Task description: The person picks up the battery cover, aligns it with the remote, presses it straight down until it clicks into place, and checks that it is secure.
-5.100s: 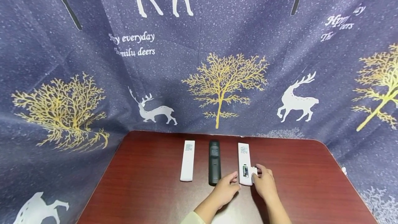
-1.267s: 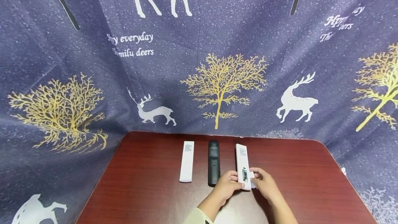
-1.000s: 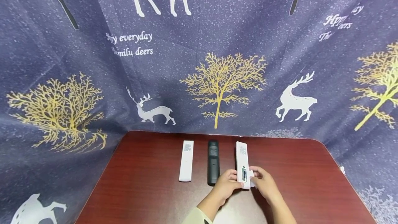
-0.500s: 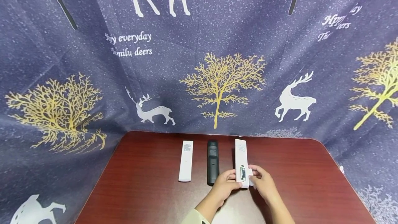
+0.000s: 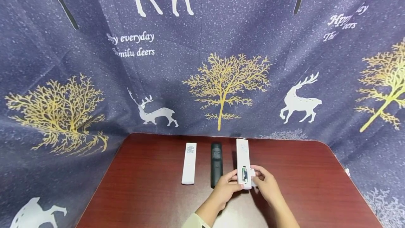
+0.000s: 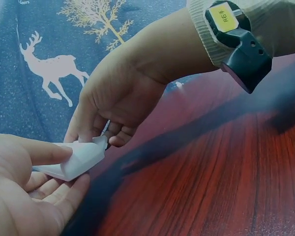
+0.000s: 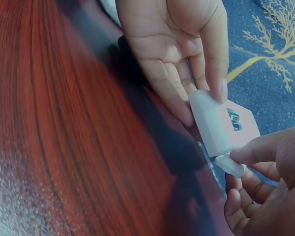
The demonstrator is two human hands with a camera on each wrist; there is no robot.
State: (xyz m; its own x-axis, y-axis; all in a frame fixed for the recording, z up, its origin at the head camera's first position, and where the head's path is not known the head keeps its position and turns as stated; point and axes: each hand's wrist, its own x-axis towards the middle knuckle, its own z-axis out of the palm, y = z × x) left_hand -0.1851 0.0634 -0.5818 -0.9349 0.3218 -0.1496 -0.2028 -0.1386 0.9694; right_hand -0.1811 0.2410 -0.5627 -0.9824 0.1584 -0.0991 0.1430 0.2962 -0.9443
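A white remote control (image 5: 243, 154) is held back side up, its battery compartment (image 5: 245, 174) uncovered with batteries inside. My left hand (image 5: 225, 187) grips its near end, thumb on top and fingers beneath, as the left wrist view also shows at the remote's end (image 6: 81, 160). Between thumb and fingers, my right hand (image 5: 266, 183) pinches a small white battery cover (image 5: 252, 177) right beside the remote's right edge. In the right wrist view the battery cover (image 7: 230, 166) sits close by the remote's side, and the batteries (image 7: 234, 119) show in the compartment.
Left of the hands a black remote (image 5: 217, 164) lies back side up on the reddish-brown wooden table (image 5: 142, 185). Farther left lies another white remote (image 5: 189, 163), also back side up. A blue cloth (image 5: 202, 80) printed with deer and trees hangs behind the table.
Earlier the white remote lay on the table with my left hand beside it; my left hand then took hold of it. Lately both hands have shifted it slightly left and away from me.
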